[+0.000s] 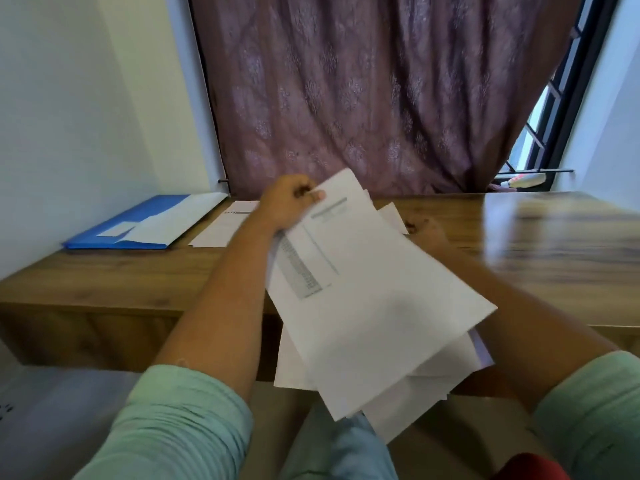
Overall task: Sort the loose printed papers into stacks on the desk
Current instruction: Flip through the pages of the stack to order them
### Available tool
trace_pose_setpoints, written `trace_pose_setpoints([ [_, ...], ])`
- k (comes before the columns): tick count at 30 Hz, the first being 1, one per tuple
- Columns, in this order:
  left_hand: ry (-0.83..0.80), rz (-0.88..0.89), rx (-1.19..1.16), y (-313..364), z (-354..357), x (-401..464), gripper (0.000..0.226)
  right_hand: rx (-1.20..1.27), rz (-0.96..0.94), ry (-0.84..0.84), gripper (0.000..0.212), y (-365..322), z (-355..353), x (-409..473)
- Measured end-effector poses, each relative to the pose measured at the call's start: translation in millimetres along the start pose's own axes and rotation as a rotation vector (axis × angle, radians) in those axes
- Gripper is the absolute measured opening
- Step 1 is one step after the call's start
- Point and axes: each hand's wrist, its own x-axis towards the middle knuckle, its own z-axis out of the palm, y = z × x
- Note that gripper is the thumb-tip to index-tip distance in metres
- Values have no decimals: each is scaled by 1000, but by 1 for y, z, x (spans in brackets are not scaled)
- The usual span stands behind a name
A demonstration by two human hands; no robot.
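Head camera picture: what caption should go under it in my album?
Left hand pinches a white printed sheet above the brown wooden desk.

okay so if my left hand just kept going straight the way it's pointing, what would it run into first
Probably the purple patterned curtain behind the wooden desk. The left hand, pinching the top white printed sheet, points up and away over the desk's far edge; depth is unclear.

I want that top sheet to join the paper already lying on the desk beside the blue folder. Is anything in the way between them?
Nothing visible blocks it. The left hand pinches the top sheet at its far corner, and the paper on the desk lies just beyond it to the left, next to the blue folder, with only bare desk between.
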Motion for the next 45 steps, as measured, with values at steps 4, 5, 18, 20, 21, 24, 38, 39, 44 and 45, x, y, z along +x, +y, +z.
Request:
trace_pose_setpoints([
  [4,-56,0,82,-10,46,2,13,388,125,-178,24,4,-2,-14],
  [5,-75,-4,70,-10,54,1,17,396,130,-195,24,4,-1,-14],
  [18,-330,-308,-239,-31,76,-9,18,476,130,-89,37,12,-5,17],
  [20,-314,-292,-220,-38,75,-2,13,229,101,-83,28,26,-16,30],
  [21,-305,-288,-244,-41,76,-1,17,63,87,-126,22,31,-20,31],
  [24,-305,-277,-293,-48,80,3,30,-130,61,-213,15,38,-22,37],
  [38,-358,-223,-180,-53,86,7,38,-146,-115,-263,18,31,-8,65],
  [39,-360,-219,-193,-55,86,7,39,-108,-142,-236,16,33,-9,65],
  [44,-286,-135,-187,-62,88,11,43,-191,-293,-96,22,30,-6,59],
  [45,-290,-127,-181,-62,88,11,44,-251,-355,-66,20,27,-2,56],
])
